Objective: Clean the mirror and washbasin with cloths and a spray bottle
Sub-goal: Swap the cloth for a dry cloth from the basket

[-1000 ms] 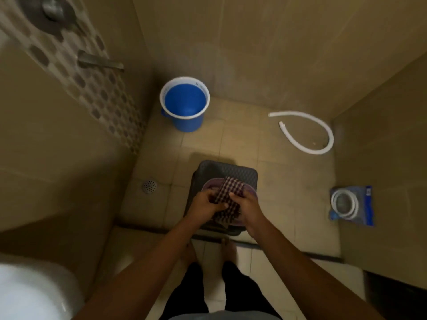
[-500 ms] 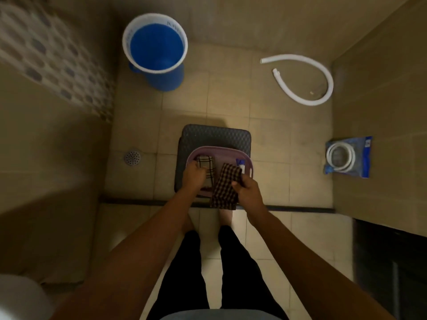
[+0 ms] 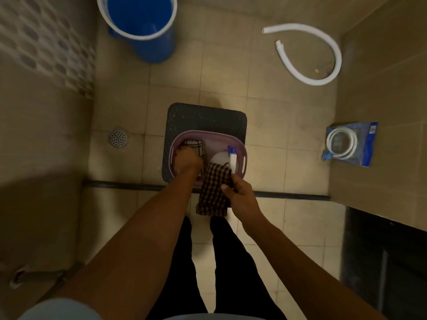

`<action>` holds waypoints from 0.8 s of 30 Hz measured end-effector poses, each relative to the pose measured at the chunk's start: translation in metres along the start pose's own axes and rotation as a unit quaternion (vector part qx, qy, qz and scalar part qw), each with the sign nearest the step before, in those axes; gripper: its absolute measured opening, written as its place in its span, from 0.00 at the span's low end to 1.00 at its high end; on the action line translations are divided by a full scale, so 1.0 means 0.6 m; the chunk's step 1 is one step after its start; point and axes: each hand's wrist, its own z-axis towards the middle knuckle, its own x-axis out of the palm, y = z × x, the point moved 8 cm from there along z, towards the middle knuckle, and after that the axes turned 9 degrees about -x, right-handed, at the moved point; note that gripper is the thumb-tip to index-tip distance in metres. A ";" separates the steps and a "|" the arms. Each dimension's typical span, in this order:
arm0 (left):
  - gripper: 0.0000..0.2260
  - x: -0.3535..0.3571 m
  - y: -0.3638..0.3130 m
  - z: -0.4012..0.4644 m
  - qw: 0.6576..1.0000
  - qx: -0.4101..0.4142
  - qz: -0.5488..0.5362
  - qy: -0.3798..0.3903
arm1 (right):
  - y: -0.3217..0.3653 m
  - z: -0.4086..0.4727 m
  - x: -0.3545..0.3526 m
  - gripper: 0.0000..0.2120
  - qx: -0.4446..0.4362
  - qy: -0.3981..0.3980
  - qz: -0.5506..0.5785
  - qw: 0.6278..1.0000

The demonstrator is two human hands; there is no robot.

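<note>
— While I stand over the basket (image 3: 240,146), how far would you say I am with the cleaning?

— Barely begun, I judge. What have you got in your hands?

— My right hand (image 3: 240,195) is clenched on the dark checked cloth (image 3: 213,192); it hangs from my grip over the near rim of the basket, down toward my feet. My left hand (image 3: 187,161) is down inside the basket at its left side, on or just by a second, lighter checked cloth (image 3: 194,144). I cannot tell whether those fingers have closed on it.

— And the spray bottle?

— The spray bottle (image 3: 227,157) lies in the right part of the basket, white body and blue nozzle, just beyond my right hand, untouched. The basket sits on a dark stool (image 3: 208,116) on the tiled floor.

— Any mirror or washbasin in sight?

— Neither, from the head camera. I see a blue bucket (image 3: 141,26) far left, a white hose (image 3: 323,56) far right, and a floor drain (image 3: 118,137) left of the stool.

— So one cloth is in hand, and the rest is left to do?

— Yes: gathering the other cloth and the bottle, then all the spraying and wiping.
</note>
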 end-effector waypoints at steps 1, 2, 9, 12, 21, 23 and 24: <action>0.18 0.001 -0.001 0.000 1.000 0.002 0.005 -0.008 | -0.001 0.000 -0.002 0.16 -0.001 0.000 -0.001 1.000; 0.17 0.001 0.000 -0.002 1.000 -0.002 0.003 -0.012 | -0.002 0.000 -0.004 0.17 -0.001 0.000 -0.002 1.000; 0.18 -0.014 0.016 -0.020 0.987 -0.023 -0.156 0.021 | 0.016 -0.008 -0.007 0.17 -0.015 -0.002 -0.008 1.000; 0.19 -0.040 0.026 -0.035 0.970 0.011 -0.243 0.026 | 0.030 -0.011 -0.004 0.17 -0.023 -0.006 -0.010 1.000; 0.07 -0.148 0.122 -0.097 0.864 0.031 -0.496 0.079 | 0.089 0.012 0.037 0.20 -0.055 -0.017 -0.020 0.998; 0.09 -0.161 0.140 -0.101 0.852 0.031 -0.516 0.087 | 0.097 0.029 0.058 0.22 -0.053 -0.015 -0.036 0.998; 0.09 -0.164 0.147 -0.102 0.848 0.030 -0.522 0.090 | 0.101 0.038 0.068 0.22 -0.055 -0.015 -0.045 0.997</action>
